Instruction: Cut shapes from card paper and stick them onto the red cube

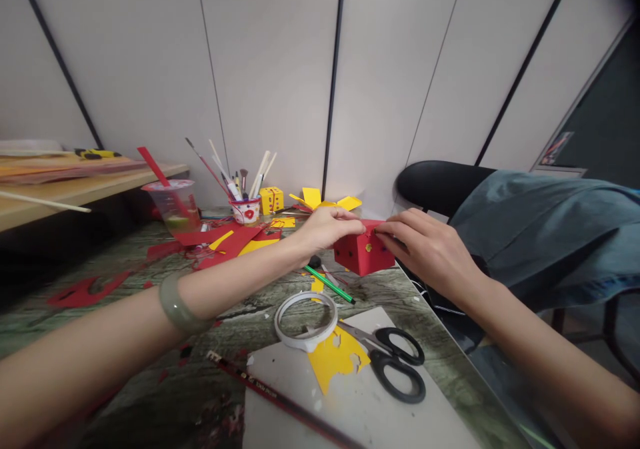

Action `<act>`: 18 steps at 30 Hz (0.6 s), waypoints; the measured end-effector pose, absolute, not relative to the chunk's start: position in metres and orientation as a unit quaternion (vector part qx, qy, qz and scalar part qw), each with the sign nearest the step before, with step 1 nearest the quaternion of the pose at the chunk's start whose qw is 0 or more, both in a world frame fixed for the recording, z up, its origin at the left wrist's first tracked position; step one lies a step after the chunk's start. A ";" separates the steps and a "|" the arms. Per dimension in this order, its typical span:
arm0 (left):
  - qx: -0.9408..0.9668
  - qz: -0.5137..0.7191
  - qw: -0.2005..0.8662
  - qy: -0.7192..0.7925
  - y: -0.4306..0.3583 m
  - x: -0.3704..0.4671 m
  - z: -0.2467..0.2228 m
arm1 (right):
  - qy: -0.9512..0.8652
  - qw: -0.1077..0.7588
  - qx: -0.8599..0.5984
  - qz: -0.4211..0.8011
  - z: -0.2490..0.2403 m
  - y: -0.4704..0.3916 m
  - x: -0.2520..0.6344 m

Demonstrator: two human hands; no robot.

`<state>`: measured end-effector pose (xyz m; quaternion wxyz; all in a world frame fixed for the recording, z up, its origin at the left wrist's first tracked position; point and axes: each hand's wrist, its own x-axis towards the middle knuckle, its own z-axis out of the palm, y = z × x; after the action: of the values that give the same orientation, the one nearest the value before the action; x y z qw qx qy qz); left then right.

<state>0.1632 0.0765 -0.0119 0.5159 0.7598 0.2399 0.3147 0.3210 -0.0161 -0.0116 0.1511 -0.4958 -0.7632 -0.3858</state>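
A red paper box (pixel 364 257) with dark dots and a small yellow piece on its side is held up over the table's right part. My left hand (pixel 333 228) is closed on the box's top from the left. At its right upper edge my right hand (pixel 425 239) has its fingers pinched together at a small dark thing too small to name. Below lie a green pen (pixel 336 287), a white tape roll (pixel 280 322), a cut yellow paper (pixel 333 362) and black-handled scissors (pixel 400 362).
A pencil (pixel 280 399) crosses a grey board (pixel 270 369). Red paper scraps (pixel 235 246) lie left. Behind stand a plastic cup (pixel 175 209), a brush pot (pixel 246 211) and a yellow box (pixel 271 200). A black chair (pixel 435 182) with a cloth stands right.
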 end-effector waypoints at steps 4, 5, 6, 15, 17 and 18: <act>0.764 0.313 0.507 0.246 0.074 0.164 -0.010 | -0.764 0.140 -0.496 -0.388 -0.010 -0.017 0.319; 0.766 0.313 0.505 0.247 0.074 0.164 -0.011 | -0.765 0.135 -0.496 -0.388 -0.010 -0.018 0.319; 0.767 0.312 0.503 0.248 0.075 0.164 -0.011 | -0.767 0.129 -0.495 -0.388 -0.010 -0.018 0.319; 0.766 0.303 0.506 0.257 0.077 0.164 -0.013 | -0.780 0.109 -0.482 -0.384 -0.010 -0.017 0.322; 0.765 0.303 0.507 0.256 0.077 0.164 -0.014 | -0.783 0.109 -0.479 -0.381 -0.010 -0.016 0.323; 0.765 0.302 0.508 0.255 0.077 0.164 -0.014 | -0.784 0.110 -0.478 -0.380 -0.010 -0.016 0.324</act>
<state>0.1642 0.0767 -0.0139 0.5076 0.7654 0.2552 0.3023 0.3237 -0.0162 -0.0102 0.1099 -0.4777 -0.7844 -0.3801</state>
